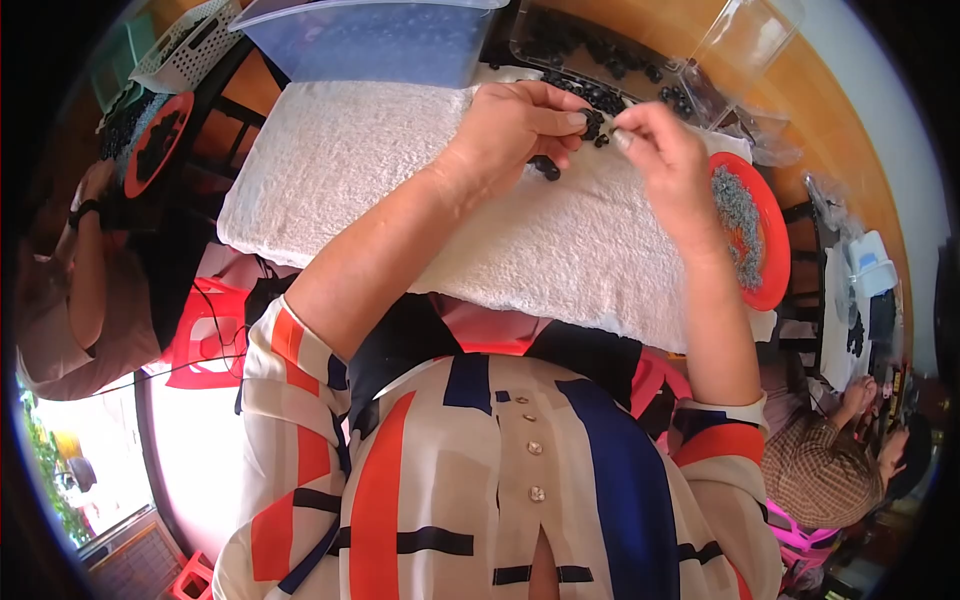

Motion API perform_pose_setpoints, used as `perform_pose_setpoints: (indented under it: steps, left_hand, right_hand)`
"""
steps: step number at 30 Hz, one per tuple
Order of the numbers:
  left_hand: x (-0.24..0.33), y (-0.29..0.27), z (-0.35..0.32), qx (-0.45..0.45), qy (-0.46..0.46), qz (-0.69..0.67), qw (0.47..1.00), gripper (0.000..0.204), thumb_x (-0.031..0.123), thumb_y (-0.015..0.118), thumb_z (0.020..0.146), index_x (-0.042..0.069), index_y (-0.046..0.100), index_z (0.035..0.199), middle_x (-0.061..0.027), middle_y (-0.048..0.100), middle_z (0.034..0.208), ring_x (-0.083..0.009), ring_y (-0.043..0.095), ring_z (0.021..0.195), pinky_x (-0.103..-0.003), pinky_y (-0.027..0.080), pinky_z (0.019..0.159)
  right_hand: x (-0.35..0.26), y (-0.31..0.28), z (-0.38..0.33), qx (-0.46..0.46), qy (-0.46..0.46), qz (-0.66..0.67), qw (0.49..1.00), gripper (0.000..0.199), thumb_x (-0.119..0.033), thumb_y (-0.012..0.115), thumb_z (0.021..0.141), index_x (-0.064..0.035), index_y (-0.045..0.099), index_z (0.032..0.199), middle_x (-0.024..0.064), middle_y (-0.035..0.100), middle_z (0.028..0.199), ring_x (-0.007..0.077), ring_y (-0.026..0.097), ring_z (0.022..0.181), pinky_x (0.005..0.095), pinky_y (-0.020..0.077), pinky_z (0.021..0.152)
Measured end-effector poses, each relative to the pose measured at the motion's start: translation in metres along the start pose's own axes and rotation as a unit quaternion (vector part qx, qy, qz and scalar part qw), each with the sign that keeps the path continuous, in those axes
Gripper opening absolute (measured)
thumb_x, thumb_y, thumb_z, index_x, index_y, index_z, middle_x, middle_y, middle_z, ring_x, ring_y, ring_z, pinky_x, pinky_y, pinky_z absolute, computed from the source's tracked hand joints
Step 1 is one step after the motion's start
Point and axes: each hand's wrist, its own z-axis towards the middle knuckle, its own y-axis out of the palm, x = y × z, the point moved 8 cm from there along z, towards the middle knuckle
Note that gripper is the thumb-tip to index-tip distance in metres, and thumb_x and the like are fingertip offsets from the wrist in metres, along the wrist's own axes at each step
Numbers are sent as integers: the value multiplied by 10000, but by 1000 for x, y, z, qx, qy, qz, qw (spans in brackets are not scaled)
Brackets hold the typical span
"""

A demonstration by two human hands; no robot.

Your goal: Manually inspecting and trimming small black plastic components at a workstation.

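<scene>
My left hand [515,130] is closed over the white towel, its thumb and forefinger gripping a cluster of small black round parts [592,126]. Below those fingers another black rounded piece [546,168] shows; whether the hand holds it or it lies on the towel, I cannot tell. Just to the right, my right hand [668,160] pinches thumb and forefinger together close to the cluster. What sits in that pinch is too small to make out. Beyond both hands, a heap of loose black parts [600,97] lies at the towel's far edge.
A white towel [340,160] covers the table. At its right stands a red plate [775,250] of small grey pieces. A blue-tinted bin [375,45] and a clear box [690,70] with black parts stand behind. People sit working at far left and right.
</scene>
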Motion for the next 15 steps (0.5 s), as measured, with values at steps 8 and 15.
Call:
perform_pose_setpoints:
  steps: [8, 15]
  left_hand:
    - [9, 1, -3, 18, 31, 14, 999, 128, -17, 671, 817, -77, 657, 930, -115, 650, 789, -177, 622, 650, -287, 519, 555]
    - [10, -4, -3, 36, 46, 1, 998, 103, -23, 683, 799, -58, 657, 892, -105, 646, 770, -166, 612, 625, -286, 517, 537]
  right_hand:
    - [-39, -3, 26, 16, -96, -45, 994, 133, 4, 579, 872, 6, 591, 1005, 61, 638, 850, 129, 593, 780, 273, 482, 725]
    - [-52, 7, 27, 24, -193, -139, 971, 162, 34, 546, 860, 2, 575, 1016, 120, 643, 885, 241, 636, 795, 318, 501, 723]
